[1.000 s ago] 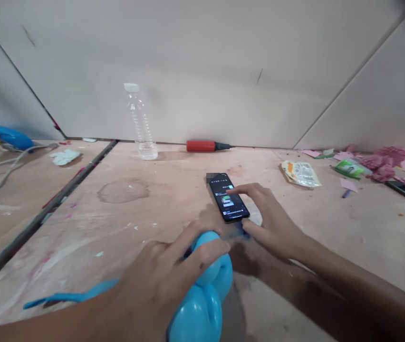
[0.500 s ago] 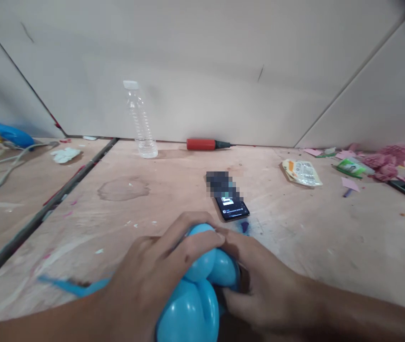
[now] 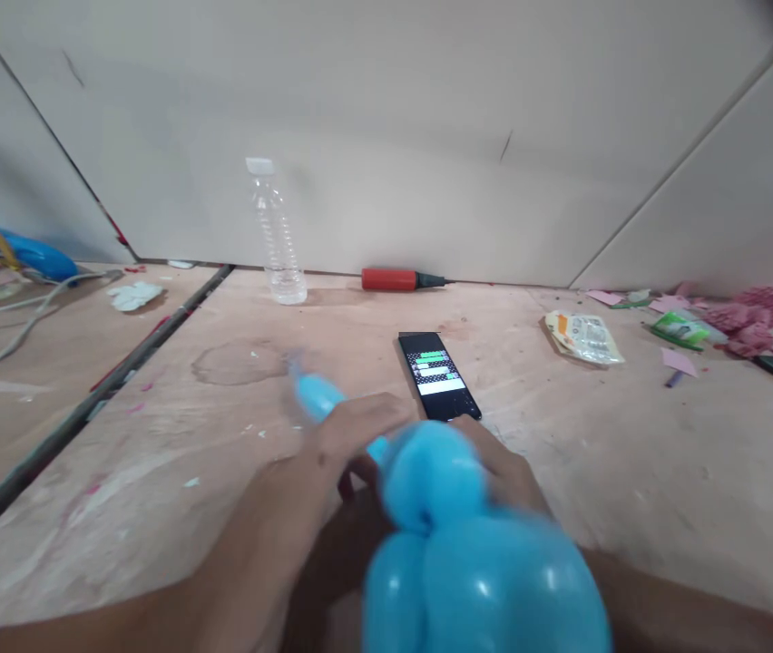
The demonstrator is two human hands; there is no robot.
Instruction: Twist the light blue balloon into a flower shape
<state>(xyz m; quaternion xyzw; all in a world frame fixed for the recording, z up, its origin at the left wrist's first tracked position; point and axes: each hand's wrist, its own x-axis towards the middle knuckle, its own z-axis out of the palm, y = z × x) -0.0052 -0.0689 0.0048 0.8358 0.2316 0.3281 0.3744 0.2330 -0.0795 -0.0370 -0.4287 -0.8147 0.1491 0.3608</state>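
Observation:
A light-blue twisted balloon (image 3: pixel 488 580) fills the lower middle of the view, its bubbles bunched together and slightly blurred. My left hand (image 3: pixel 342 449) is closed around a thinner stretch of it, and the balloon's tapered tail pokes out to the upper left past the fingers. Behind the bubbles, my right hand (image 3: pixel 513 462) grips the balloon from the right side; most of its fingers are hidden by the bubbles. A phone (image 3: pixel 437 376) with a lit screen lies on the wooden board just beyond the hands.
Against the white wall panel stand a clear plastic bottle (image 3: pixel 278 240) and a red hand pump (image 3: pixel 390 279) lying flat. A plastic packet (image 3: pixel 583 337) and pink paper scraps (image 3: pixel 750 317) lie at right. At far left are a blue balloon (image 3: pixel 39 254) and a cable (image 3: pixel 25 331).
The balloon has been turned: its bubbles swung up and right, and its tail moved from the lower left to beyond my left hand. My hands have moved apart slightly.

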